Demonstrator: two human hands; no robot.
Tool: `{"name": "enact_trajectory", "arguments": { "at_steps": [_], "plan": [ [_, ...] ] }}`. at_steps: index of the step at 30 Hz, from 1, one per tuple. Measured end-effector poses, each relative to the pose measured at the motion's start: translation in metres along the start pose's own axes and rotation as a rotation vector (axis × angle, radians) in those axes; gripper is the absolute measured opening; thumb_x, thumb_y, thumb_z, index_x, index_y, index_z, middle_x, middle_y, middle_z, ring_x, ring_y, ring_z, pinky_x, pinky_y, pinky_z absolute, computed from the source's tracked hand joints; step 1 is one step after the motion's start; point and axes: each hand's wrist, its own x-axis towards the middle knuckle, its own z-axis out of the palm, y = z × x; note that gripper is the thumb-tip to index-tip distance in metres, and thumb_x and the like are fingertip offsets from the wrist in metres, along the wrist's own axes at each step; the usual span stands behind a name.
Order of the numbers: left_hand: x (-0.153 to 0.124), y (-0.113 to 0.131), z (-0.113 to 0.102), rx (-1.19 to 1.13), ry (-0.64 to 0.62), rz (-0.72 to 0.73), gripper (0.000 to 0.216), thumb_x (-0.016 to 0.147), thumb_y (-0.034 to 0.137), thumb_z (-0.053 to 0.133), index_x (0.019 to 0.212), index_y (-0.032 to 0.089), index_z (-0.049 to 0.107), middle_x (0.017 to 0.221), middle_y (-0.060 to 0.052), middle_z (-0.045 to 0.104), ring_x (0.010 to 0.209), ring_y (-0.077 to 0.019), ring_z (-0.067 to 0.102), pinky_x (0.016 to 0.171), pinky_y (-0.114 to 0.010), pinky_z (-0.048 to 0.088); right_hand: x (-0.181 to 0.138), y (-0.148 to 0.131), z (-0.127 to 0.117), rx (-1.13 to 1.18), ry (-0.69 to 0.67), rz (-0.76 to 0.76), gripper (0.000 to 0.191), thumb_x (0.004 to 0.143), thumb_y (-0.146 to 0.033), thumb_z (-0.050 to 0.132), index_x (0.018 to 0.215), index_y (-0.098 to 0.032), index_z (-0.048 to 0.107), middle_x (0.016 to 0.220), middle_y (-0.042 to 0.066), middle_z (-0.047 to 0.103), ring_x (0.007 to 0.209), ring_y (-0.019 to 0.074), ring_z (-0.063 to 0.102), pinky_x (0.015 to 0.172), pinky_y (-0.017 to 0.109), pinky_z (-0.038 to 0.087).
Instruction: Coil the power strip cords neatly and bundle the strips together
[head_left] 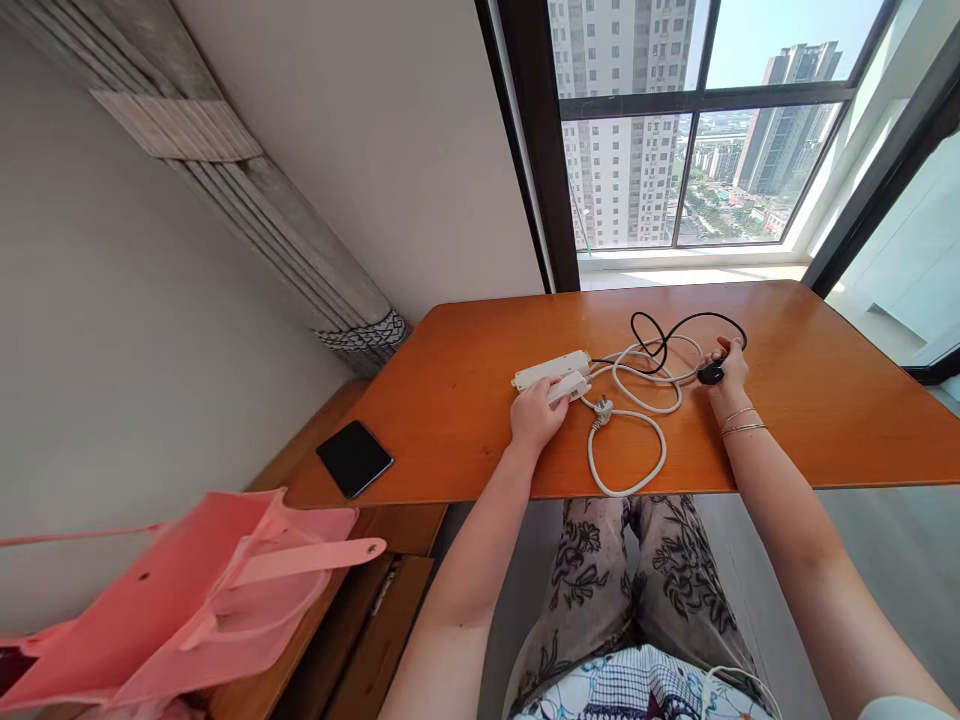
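Two white power strips (553, 372) lie side by side on the orange wooden table (465, 390). My left hand (535, 413) rests closed on the nearer strip, fingers curled over its near end. A white cord (628, 450) with a white plug (602, 409) loops from the strips toward the table's front edge. To the right, my right hand (727, 372) is closed on a black plug (711, 375). Its black cord (679, 330) curls back across the table over the white coils.
A black phone (354, 457) lies on a lower wooden ledge at the left. A pink bag (187, 590) sits at the lower left. A wall runs along the left; a large window is behind the table. My patterned trousers show below the table edge.
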Motion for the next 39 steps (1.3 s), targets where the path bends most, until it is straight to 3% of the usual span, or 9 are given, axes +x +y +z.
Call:
{"name": "enact_trajectory", "arguments": {
  "at_steps": [7,12,17,21,26,29,32,34,39],
  "plan": [
    [0.000,0.002,-0.001,-0.015,-0.001,-0.006,0.034,0.087,0.034,0.061,0.120,0.026,0.065,0.126,-0.006,0.073,0.119,-0.0283,0.066,0.103,-0.039,0.052,-0.003,-0.002,0.000,-0.106,-0.127,-0.119,0.030,0.095,-0.052,0.053,0.090,-0.023,0.060,0.061,-0.007,0.053,0.041,0.0068,0.039,0.039,0.020,0.034],
    [-0.003,0.003,-0.001,-0.019,-0.014,0.055,0.034,0.088,0.033,0.060,0.120,0.024,0.065,0.129,-0.007,0.072,0.121,-0.0276,0.065,0.105,-0.038,0.050,-0.021,0.025,0.018,-0.413,-0.285,-0.145,0.032,0.073,-0.029,0.080,0.101,-0.020,0.068,0.087,-0.002,0.071,0.061,0.0089,0.056,0.057,0.022,0.047],
    [-0.003,0.004,-0.001,-0.012,-0.021,0.070,0.034,0.088,0.033,0.059,0.121,0.024,0.065,0.129,-0.007,0.071,0.122,-0.0283,0.065,0.106,-0.039,0.050,-0.033,0.033,0.023,-0.645,-0.596,-0.082,0.052,0.056,-0.013,0.089,0.106,-0.018,0.074,0.080,0.000,0.073,0.073,0.0147,0.065,0.073,0.029,0.054],
    [-0.003,0.004,-0.001,-0.002,-0.015,0.080,0.033,0.089,0.033,0.059,0.120,0.023,0.066,0.128,-0.008,0.072,0.121,-0.0286,0.066,0.105,-0.039,0.050,-0.038,0.031,0.024,-0.653,-0.825,-0.164,0.062,0.051,-0.007,0.086,0.110,-0.025,0.077,0.102,0.001,0.077,0.092,0.0187,0.070,0.081,0.031,0.057],
    [-0.003,0.002,0.003,-0.006,0.023,0.101,0.034,0.087,0.031,0.061,0.119,0.022,0.067,0.125,-0.008,0.074,0.118,-0.0285,0.067,0.103,-0.039,0.052,-0.039,0.028,0.029,-1.164,-0.892,-0.335,0.049,0.061,-0.016,0.086,0.108,-0.028,0.080,0.075,-0.003,0.074,0.072,0.0195,0.067,0.075,0.032,0.054],
    [-0.002,-0.001,0.005,-0.007,0.057,0.107,0.031,0.086,0.030,0.063,0.116,0.023,0.068,0.122,-0.007,0.075,0.115,-0.0283,0.069,0.100,-0.039,0.054,-0.043,0.028,0.030,-1.409,-0.968,-0.432,0.040,0.078,-0.025,0.078,0.117,-0.028,0.078,0.091,0.002,0.077,0.082,0.0224,0.069,0.080,0.033,0.051],
    [-0.002,-0.002,0.007,-0.019,0.068,0.116,0.031,0.087,0.030,0.063,0.116,0.022,0.069,0.122,-0.007,0.075,0.114,-0.0282,0.069,0.099,-0.038,0.054,-0.047,0.030,0.028,-1.427,-0.911,-0.516,0.022,0.091,-0.033,0.064,0.101,-0.025,0.081,0.103,0.007,0.077,0.095,0.0248,0.068,0.085,0.034,0.049],
    [-0.002,-0.001,0.007,-0.023,0.065,0.108,0.031,0.087,0.030,0.063,0.116,0.022,0.069,0.122,-0.008,0.075,0.114,-0.0283,0.070,0.100,-0.038,0.054,-0.046,0.032,0.026,-1.321,-0.834,-0.511,0.026,0.093,-0.038,0.059,0.086,-0.022,0.079,0.093,0.007,0.075,0.089,0.0234,0.067,0.082,0.033,0.049],
    [-0.002,0.000,0.006,-0.027,0.054,0.084,0.032,0.087,0.030,0.064,0.118,0.022,0.069,0.124,-0.008,0.074,0.115,-0.0278,0.069,0.101,-0.037,0.053,-0.038,0.024,0.020,-0.688,-0.563,-0.365,0.051,0.087,-0.067,0.060,0.067,-0.020,0.067,0.060,0.000,0.054,0.061,0.0137,0.051,0.058,0.026,0.043]
  ]
}}
